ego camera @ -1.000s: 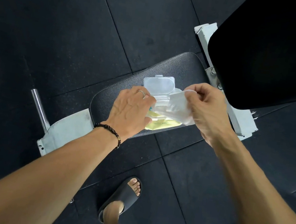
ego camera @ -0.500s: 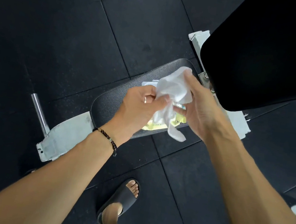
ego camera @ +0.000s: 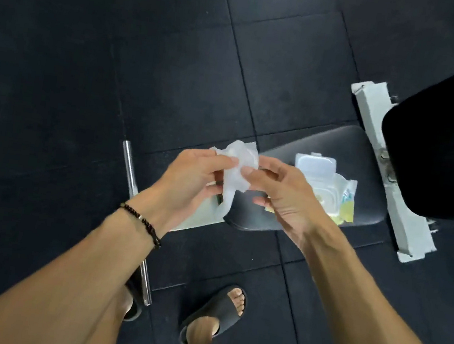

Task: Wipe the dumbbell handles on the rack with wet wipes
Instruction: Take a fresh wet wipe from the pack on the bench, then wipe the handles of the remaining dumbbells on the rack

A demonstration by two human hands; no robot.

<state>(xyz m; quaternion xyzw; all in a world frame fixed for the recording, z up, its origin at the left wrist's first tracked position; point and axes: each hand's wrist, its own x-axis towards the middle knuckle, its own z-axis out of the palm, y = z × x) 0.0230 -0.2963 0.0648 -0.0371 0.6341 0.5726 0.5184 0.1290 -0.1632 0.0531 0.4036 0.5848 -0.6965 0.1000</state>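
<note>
A crumpled white wet wipe [ego camera: 237,170] hangs between both hands above the left end of the bench seat. My left hand [ego camera: 190,181] pinches its left upper edge, and my right hand [ego camera: 278,193] pinches its right side with thumb and fingers. The wet wipe pack [ego camera: 330,188] lies on the black bench seat [ego camera: 370,173] to the right of my hands, with its clear flip lid standing open. No dumbbells or rack are in view.
The bench has a white metal frame [ego camera: 397,206] and a black back pad [ego camera: 441,154] at the right. A chrome bar [ego camera: 132,176] runs along the floor at the left. My sandalled feet [ego camera: 216,312] stand on black rubber floor tiles [ego camera: 89,67].
Both hands have lifted the wipe free of the pack and carried it left. The pack, earlier hidden under the hands, now lies uncovered with its lid open.
</note>
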